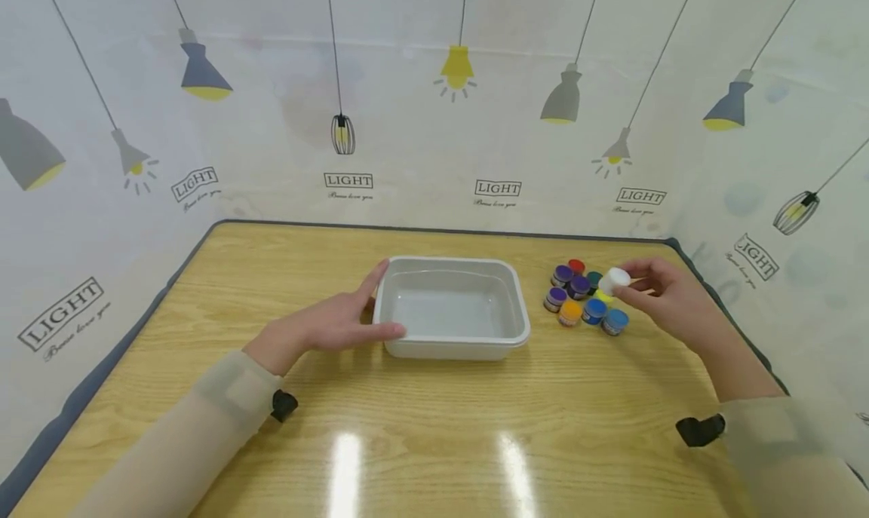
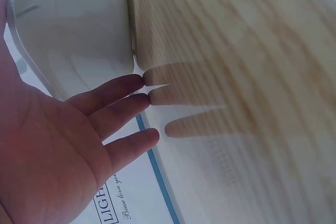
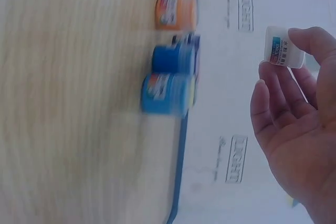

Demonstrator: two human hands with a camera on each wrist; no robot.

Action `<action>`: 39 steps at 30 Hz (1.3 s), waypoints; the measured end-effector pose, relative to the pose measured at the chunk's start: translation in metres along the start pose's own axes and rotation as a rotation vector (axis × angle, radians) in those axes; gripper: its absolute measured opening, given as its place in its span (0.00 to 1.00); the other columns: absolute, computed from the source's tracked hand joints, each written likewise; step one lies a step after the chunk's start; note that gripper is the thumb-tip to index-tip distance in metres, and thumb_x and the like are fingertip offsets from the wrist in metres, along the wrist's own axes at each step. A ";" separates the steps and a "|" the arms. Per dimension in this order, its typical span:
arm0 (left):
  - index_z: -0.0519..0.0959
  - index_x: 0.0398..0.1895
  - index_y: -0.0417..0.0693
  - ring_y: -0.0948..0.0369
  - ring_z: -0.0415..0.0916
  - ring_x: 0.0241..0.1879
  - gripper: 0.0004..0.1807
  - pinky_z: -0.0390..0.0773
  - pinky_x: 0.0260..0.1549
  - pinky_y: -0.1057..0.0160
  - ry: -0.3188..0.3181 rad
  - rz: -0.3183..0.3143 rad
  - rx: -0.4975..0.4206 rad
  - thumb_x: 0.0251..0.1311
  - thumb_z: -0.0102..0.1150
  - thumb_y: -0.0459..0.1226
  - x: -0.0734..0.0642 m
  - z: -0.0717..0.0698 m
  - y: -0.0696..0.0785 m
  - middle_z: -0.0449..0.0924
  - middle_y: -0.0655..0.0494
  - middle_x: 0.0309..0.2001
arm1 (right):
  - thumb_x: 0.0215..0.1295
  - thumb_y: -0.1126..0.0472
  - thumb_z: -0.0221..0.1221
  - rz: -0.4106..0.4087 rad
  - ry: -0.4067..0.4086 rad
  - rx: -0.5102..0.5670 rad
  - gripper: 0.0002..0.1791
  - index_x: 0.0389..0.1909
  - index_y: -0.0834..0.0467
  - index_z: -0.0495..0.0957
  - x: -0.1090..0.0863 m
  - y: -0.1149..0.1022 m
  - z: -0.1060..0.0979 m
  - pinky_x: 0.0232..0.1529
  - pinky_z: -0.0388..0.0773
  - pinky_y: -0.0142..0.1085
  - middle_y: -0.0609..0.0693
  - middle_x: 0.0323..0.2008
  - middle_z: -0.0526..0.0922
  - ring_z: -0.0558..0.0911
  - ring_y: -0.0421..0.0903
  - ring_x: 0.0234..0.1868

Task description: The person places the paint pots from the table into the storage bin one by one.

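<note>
A white plastic basin (image 1: 448, 342) sits on the wooden table. My left hand (image 1: 336, 322) rests on its left side, thumb over the near rim and index finger along the left edge; in the left wrist view the other fingers (image 2: 126, 108) are extended beside its wall. My right hand (image 1: 668, 299) pinches a small white paint jar (image 1: 615, 280) between thumb and fingers, raised above the group of paint jars. A printed label shows on that white jar (image 3: 281, 47) in the right wrist view. Below it stand orange (image 1: 569, 314), blue (image 1: 594, 311) and light blue (image 1: 615, 322) jars.
Purple jars (image 1: 555, 299), a red jar (image 1: 576, 266), a dark green jar (image 1: 594, 280) and a yellow jar (image 1: 603, 295) stand close together right of the basin. A wall sheet (image 1: 407, 163) printed with lamps rises behind the table's dark edge. Light reflects off the near tabletop (image 1: 428, 442).
</note>
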State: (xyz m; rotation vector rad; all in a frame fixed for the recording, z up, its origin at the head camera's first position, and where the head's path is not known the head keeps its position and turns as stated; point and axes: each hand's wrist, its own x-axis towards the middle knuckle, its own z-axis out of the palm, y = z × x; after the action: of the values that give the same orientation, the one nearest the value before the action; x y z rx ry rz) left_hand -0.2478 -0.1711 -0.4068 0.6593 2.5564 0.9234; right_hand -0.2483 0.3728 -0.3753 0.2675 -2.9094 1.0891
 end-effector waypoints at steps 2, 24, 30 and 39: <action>0.23 0.91 0.63 0.50 0.80 0.67 0.69 0.76 0.71 0.40 -0.003 -0.001 -0.002 0.68 0.61 0.72 0.000 0.000 0.000 0.79 0.40 0.71 | 0.80 0.46 0.65 -0.028 -0.009 0.006 0.27 0.70 0.55 0.76 0.002 -0.015 0.005 0.45 0.83 0.31 0.52 0.61 0.80 0.82 0.34 0.48; 0.24 0.91 0.60 0.49 0.80 0.67 0.69 0.75 0.72 0.40 -0.006 -0.003 0.003 0.68 0.61 0.72 -0.001 -0.002 0.004 0.79 0.40 0.71 | 0.73 0.50 0.73 -0.162 -0.198 0.110 0.22 0.63 0.51 0.82 0.061 -0.141 0.083 0.46 0.83 0.40 0.52 0.51 0.84 0.83 0.51 0.50; 0.23 0.91 0.62 0.50 0.81 0.66 0.68 0.75 0.72 0.40 -0.014 -0.011 0.004 0.69 0.60 0.72 -0.002 -0.002 0.004 0.79 0.40 0.72 | 0.72 0.51 0.74 -0.184 -0.269 0.134 0.20 0.60 0.48 0.83 0.074 -0.160 0.110 0.39 0.76 0.40 0.51 0.39 0.82 0.78 0.51 0.39; 0.23 0.91 0.63 0.50 0.80 0.67 0.68 0.75 0.72 0.38 -0.035 -0.049 0.026 0.68 0.57 0.75 -0.001 -0.001 0.005 0.76 0.41 0.76 | 0.74 0.50 0.72 -0.127 -0.464 0.083 0.21 0.63 0.45 0.80 0.088 -0.187 0.140 0.38 0.79 0.40 0.51 0.40 0.91 0.87 0.50 0.36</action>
State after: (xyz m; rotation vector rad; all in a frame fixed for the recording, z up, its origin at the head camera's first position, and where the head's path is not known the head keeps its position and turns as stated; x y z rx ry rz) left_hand -0.2462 -0.1685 -0.4022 0.6114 2.5462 0.8570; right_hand -0.2979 0.1291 -0.3525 0.7956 -3.1746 1.2757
